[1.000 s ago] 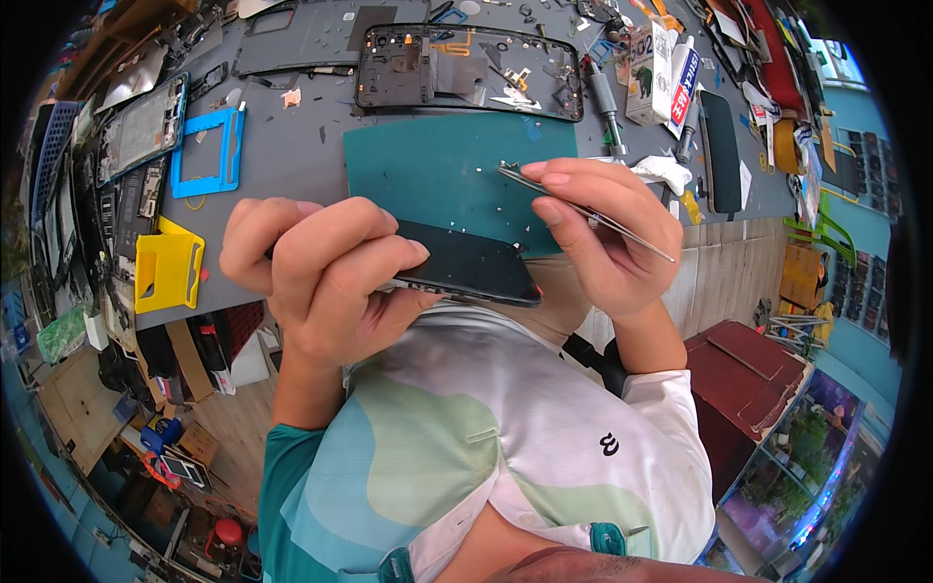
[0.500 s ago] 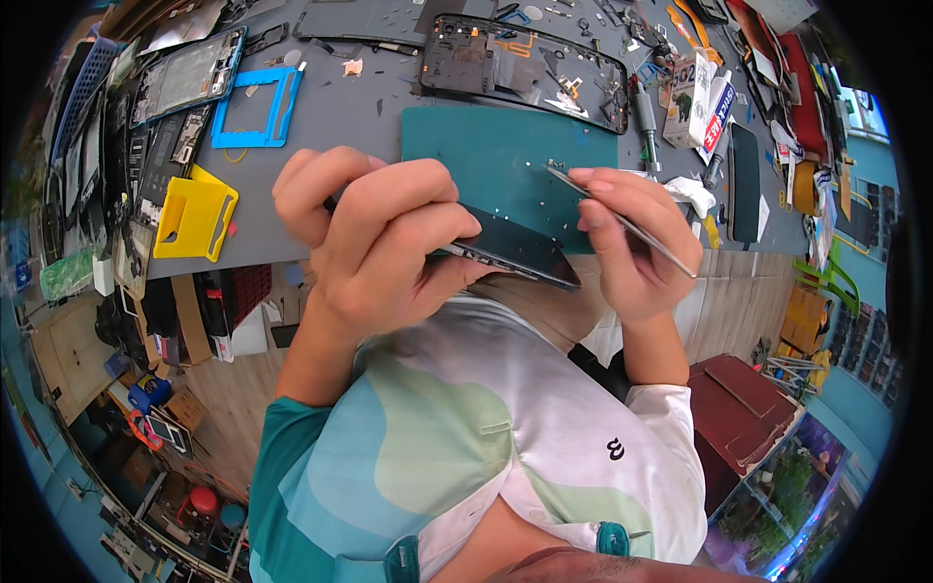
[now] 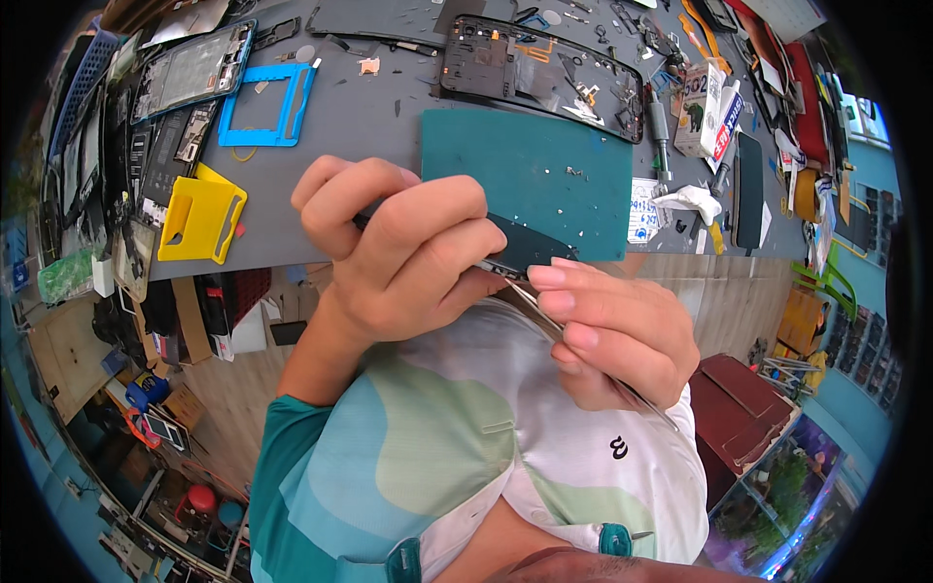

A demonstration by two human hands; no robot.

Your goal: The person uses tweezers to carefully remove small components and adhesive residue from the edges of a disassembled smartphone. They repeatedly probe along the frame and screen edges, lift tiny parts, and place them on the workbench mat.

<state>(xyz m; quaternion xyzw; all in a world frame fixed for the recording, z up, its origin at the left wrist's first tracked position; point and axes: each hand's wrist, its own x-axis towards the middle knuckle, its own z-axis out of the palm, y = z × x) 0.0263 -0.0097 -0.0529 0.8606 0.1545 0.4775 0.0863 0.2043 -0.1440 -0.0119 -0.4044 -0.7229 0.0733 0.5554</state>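
Note:
My left hand (image 3: 403,257) is closed around a dark smartphone (image 3: 533,238), its long edge tilted toward me. Part of the phone is covered by the fingers of both hands. In my right hand (image 3: 622,335) I pinch a pair of metal tweezers (image 3: 544,319), whose tips reach the phone's near edge beside my left fingertips. Just beyond, a green mat (image 3: 525,146) lies on the grey table and carries several tiny bright bits (image 3: 575,172).
An opened phone frame (image 3: 544,73) lies behind the mat. Blue (image 3: 225,121) and yellow plastic holders (image 3: 199,219) sit at left, beside stacked phone parts. To the right are a screwdriver (image 3: 659,131), a small white box (image 3: 697,109), a crumpled tissue (image 3: 690,201) and a dark phone-shaped panel (image 3: 747,189).
My right hand has come down and left from above the mat, bringing the tweezer tips to the phone's edge. My left hand has shifted slightly right with the phone.

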